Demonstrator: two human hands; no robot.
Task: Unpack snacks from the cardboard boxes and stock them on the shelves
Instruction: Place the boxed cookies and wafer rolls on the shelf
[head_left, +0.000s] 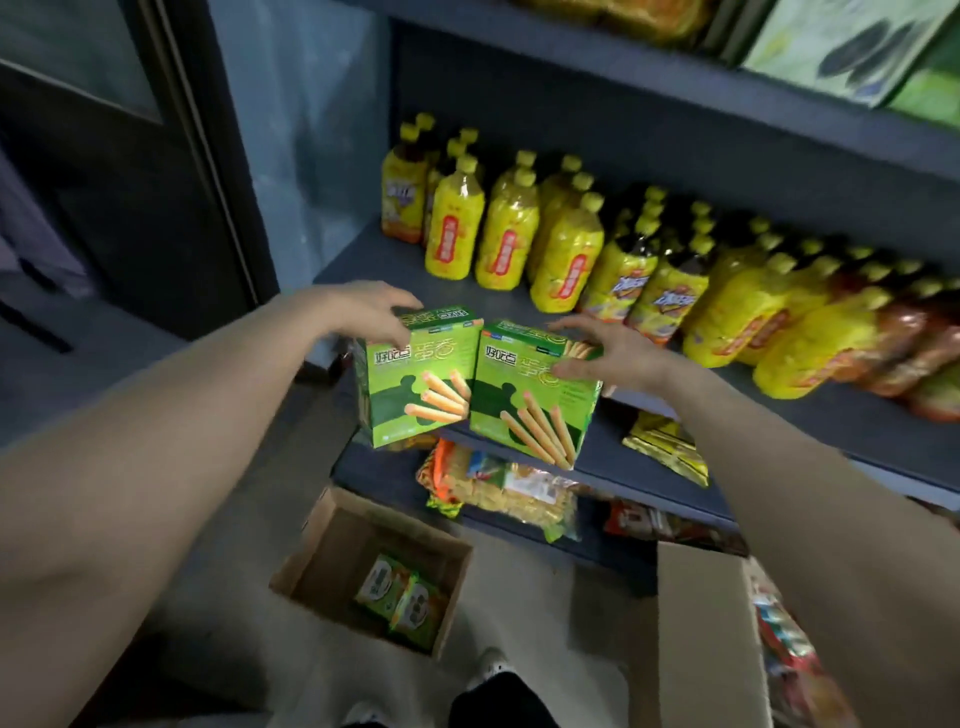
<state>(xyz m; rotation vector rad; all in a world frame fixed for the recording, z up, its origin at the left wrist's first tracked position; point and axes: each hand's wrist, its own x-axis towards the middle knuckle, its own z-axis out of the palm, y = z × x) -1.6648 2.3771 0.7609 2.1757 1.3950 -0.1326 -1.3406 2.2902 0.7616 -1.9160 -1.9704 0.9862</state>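
Side by side, left hand (363, 306) gripping left green snack box (418, 376), right hand (608, 353) gripping right green snack box (535, 395)

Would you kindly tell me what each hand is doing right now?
Left hand: grips the top of the left green snack box.
Right hand: grips the right green snack box.

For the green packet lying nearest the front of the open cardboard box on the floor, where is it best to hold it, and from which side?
Probably from straight above. The open cardboard box has walls all round, so only its top is free. The green packet lies flat at the bottom beside another green packet, so pinching its free outer edges, away from that neighbour, looks best.
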